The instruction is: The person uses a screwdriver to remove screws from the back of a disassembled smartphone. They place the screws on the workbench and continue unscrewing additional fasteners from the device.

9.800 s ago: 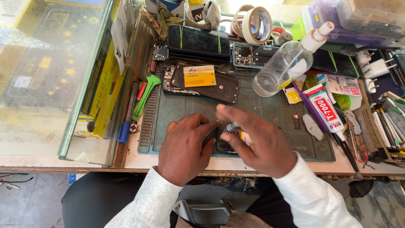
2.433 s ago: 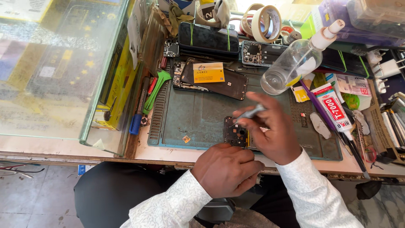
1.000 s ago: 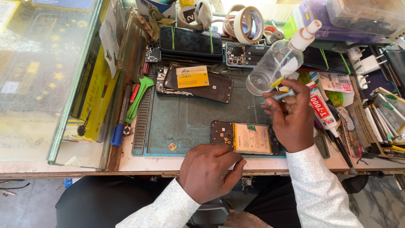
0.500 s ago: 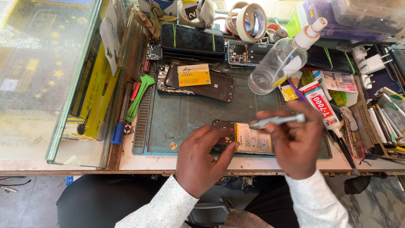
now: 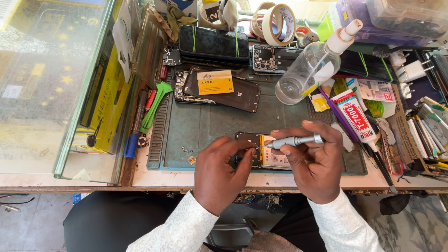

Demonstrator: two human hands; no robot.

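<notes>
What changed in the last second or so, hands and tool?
The right hand came back from the right side of the mat with the silver screwdriver and now holds it level, tip at the opened phone. The left hand stayed on the phone's left edge. The spray bottle, glue tube and green mat are unmoved.

On your tabletop (image 5: 154, 179), the green work mat (image 5: 205, 126) carries a second opened phone (image 5: 219, 88) with a yellow card on it at its far edge. Just right of that, a clear spray bottle (image 5: 310, 70) lies tilted. Rolls of tape (image 5: 275, 21) sit at the far side. A white glue tube (image 5: 357, 116) lies to the right, a glass case (image 5: 46, 84) on your left.
</notes>
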